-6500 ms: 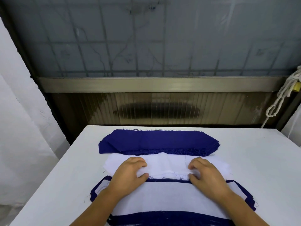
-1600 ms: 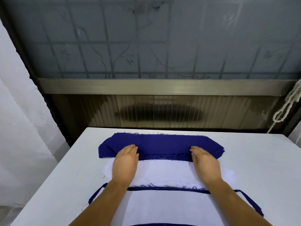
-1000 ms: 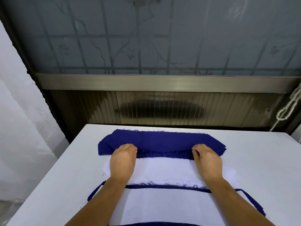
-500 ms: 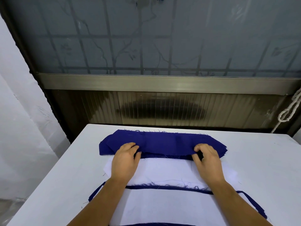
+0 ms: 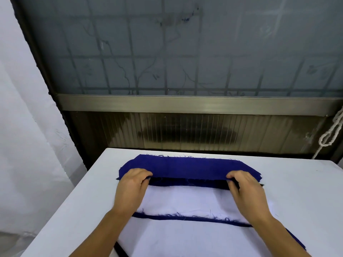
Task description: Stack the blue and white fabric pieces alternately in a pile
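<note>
Head view: left hand (image 5: pixel 132 184) and right hand (image 5: pixel 245 188) pinch top blue piece (image 5: pixel 187 167) off far stack; near pile (image 5: pixel 185 236) shows white on top, blue due next; more remain.

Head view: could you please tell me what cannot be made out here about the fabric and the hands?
- Near pile: front cut off by the bottom edge; layer count unknowable.
- Blue stack: piece count under the lifted top piece hidden.
- Left hand, right hand: thumbs' grip hidden under the fabric.
</note>
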